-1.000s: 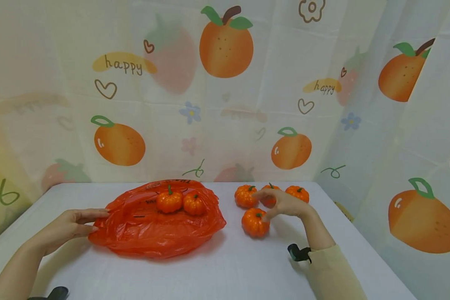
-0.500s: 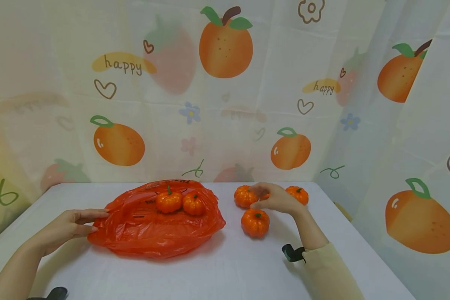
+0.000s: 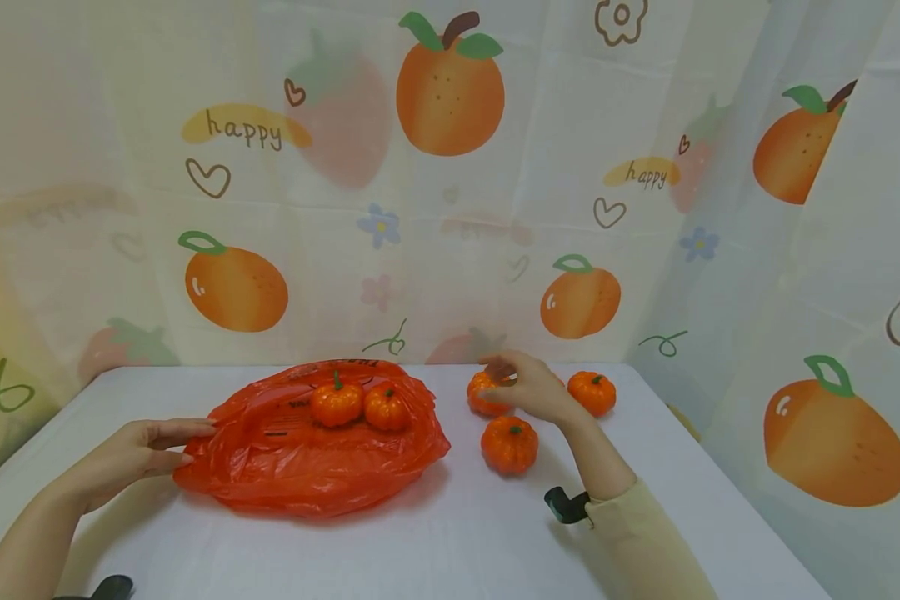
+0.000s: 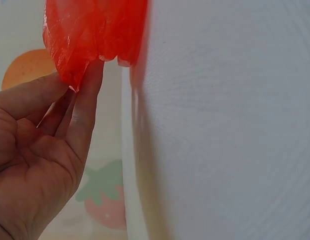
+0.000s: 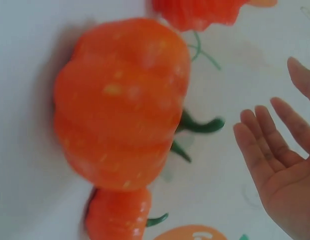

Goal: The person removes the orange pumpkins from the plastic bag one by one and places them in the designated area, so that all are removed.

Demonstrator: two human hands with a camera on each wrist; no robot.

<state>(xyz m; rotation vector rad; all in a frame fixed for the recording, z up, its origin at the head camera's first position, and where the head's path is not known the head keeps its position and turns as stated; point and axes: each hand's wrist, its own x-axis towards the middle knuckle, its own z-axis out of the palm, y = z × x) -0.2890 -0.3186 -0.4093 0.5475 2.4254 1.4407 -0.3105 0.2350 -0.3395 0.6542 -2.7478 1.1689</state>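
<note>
A red plastic bag lies spread on the table, its edge pinched between the thumb and fingers of my left hand. The left wrist view shows that hand at a corner of the bag. Two small orange pumpkins sit on the bag. My right hand, empty with relaxed fingers, hovers beside the back-left loose pumpkin and hides most of another. In the right wrist view that hand is spread near a large-looking pumpkin.
One loose pumpkin stands in front of the right hand, and another stands to its right near the back edge. The white table meets a fruit-printed curtain behind.
My right hand has moved left across the loose pumpkins, away from the front one, uncovering the rightmost. The left hand and the bag stay in place.
</note>
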